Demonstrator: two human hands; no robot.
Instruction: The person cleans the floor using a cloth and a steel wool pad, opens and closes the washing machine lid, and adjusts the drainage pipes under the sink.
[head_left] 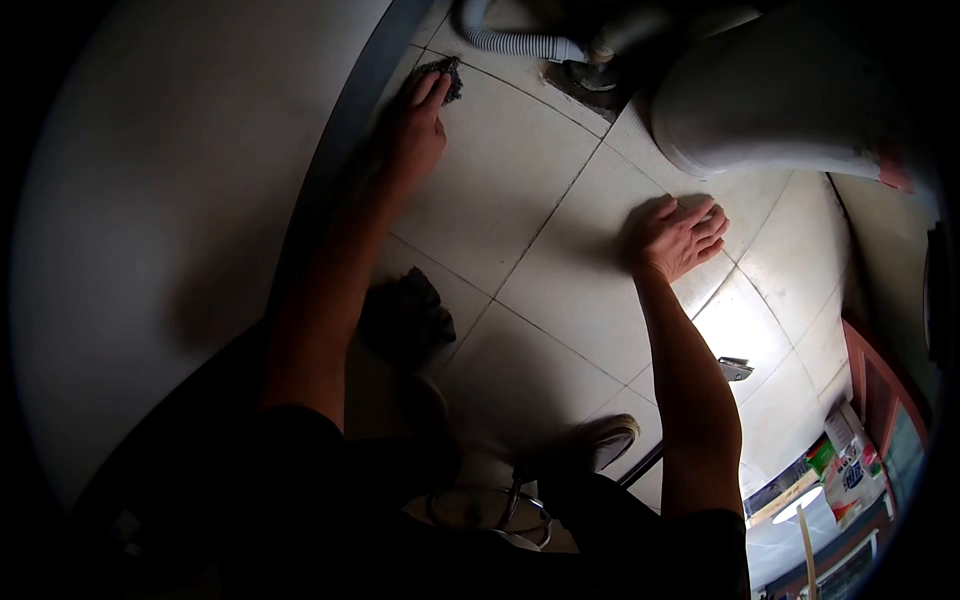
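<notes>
My left hand (418,130) reaches to the upper left of the tiled floor (520,160). Its fingers press on a dark, curly scouring pad (447,80), which lies on the tiles near the dark wall base. My right hand (682,238) rests on the floor at centre right, below a large pale rounded container. Its fingers are spread and slightly bent, and nothing shows in them. A dark crumpled cloth-like thing (410,312) lies on the floor beside my left forearm.
A grey corrugated hose (520,45) meets a floor drain (585,78) at the top. The pale container (770,100) stands upper right. A small metal object (735,369) lies on the bright tiles. My shoe (612,440) shows below; a coloured packet (848,470) is lower right.
</notes>
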